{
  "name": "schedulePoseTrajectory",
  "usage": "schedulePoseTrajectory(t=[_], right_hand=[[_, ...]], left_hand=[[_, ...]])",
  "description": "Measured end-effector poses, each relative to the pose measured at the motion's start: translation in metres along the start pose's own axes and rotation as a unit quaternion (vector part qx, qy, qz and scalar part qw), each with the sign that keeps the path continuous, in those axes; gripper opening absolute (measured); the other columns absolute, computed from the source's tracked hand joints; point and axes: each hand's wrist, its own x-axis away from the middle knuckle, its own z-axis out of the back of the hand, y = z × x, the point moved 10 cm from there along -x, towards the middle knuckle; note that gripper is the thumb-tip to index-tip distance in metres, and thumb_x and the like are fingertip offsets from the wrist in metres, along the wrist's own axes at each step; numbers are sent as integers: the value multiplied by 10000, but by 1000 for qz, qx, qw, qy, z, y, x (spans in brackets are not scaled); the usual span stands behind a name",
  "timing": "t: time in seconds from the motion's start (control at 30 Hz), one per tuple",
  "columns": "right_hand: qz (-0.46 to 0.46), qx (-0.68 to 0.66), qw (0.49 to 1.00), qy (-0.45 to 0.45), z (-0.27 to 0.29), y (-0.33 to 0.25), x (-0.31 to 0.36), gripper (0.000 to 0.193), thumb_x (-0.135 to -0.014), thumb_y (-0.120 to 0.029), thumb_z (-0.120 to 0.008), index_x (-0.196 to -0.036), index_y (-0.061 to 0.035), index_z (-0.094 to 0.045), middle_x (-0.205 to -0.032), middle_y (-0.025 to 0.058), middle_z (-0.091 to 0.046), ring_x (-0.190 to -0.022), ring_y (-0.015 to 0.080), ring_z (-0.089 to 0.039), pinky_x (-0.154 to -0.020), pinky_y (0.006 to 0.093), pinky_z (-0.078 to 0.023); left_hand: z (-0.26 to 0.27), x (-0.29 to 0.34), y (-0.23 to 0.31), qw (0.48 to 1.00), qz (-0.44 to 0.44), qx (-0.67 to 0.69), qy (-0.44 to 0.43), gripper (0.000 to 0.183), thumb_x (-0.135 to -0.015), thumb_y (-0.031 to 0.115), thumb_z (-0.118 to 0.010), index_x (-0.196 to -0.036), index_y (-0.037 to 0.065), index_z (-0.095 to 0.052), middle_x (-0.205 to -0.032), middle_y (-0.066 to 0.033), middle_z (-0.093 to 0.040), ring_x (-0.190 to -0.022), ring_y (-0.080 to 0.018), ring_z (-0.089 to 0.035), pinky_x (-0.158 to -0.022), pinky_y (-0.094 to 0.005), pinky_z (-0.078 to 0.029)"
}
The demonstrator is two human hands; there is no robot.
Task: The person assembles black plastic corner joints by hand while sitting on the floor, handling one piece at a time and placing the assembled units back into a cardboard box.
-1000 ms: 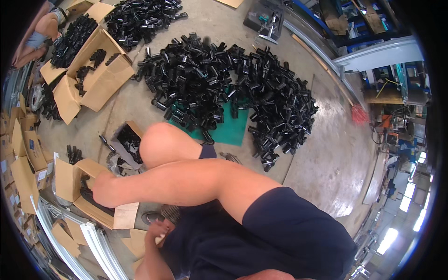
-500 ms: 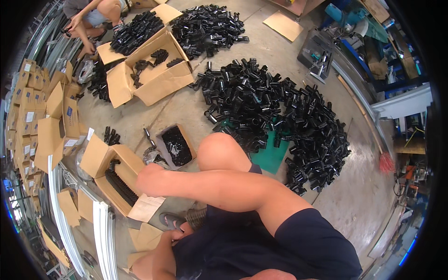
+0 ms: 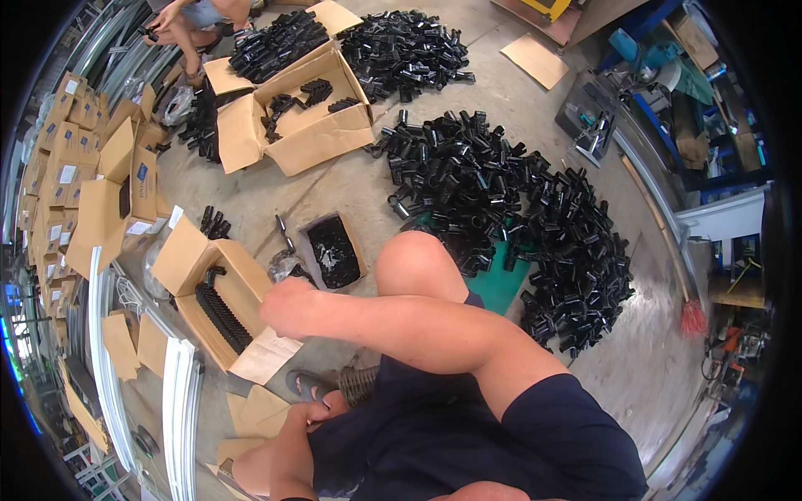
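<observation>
- An open cardboard box sits on the concrete floor, at the person's front left, flaps spread outward. Inside, black plastic fittings lie packed side by side in a neat row along the box's length.
- The right hand reaches across the body and rests over the box's near edge, fingers curled into a loose fist. Whether it grips a fitting cannot be told from here.
- The left hand is low beside the dark shorts, near a sandal; only part of it shows and its grip cannot be told.
- Just beyond the box stands a small open carton filled with small dark parts.
- Past the raised knee, a large loose heap of black pipe fittings spreads over the floor, partly covering a green mat.
- Farther off, a bigger open box holds a few fittings, with another black heap behind it.
- Stacked cardboard boxes line the left side.
- Another person crouches at the top left.
</observation>
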Motion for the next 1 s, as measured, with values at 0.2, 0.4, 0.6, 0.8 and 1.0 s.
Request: schedulePoseTrajectory(t=[0.2, 0.4, 0.6, 0.8, 1.0], right_hand=[[0, 1, 1000, 5, 4, 0, 4, 326, -814, -311, -800, -973, -27, -774, -949, 149, -758, -921, 312, -740, -788, 414, -592], [-2, 4, 1000, 20, 7, 0, 7, 311, -795, -292, -803, -955, -27, -776, -940, 149, -759, -909, 318, -742, -775, 417, -597], [-1, 5, 1000, 26, 8, -1, 6, 282, -793, -275, -794, -948, -40, -783, -937, 137, -761, -903, 301, -745, -757, 413, -597], [6, 17, 999, 33, 4, 1, 2, 239, -788, -227, -764, -966, -71, -794, -943, 111, -768, -890, 273, -751, -724, 404, -594], [3, 26, 999, 40, 4, 0, 2, 213, -787, -184, -729, -954, -70, -796, -941, 118, -768, -892, 281, -752, -730, 402, -595]], left_hand=[[0, -1, -1, 1000, 4, 9, -1, 430, -871, 457, -757, -829, 34, -692, -745, -70, -699, -552, -145, -610, -505, -287, -493], [1, 0, -2, 1000, 9, 11, -5, 441, -866, 469, -759, -840, 33, -697, -750, -73, -701, -560, -148, -615, -511, -290, -498], [1, 0, -3, 1000, 11, 16, -6, 453, -861, 481, -761, -850, 32, -702, -756, -76, -703, -567, -152, -620, -517, -292, -504], [1, 2, -4, 1000, 12, 26, -7, 465, -856, 493, -763, -860, 31, -707, -762, -79, -705, -574, -155, -626, -524, -295, -510], [3, 1, -6, 999, 14, 32, -7, 477, -851, 505, -766, -871, 31, -712, -767, -82, -707, -582, -158, -631, -530, -298, -516]])
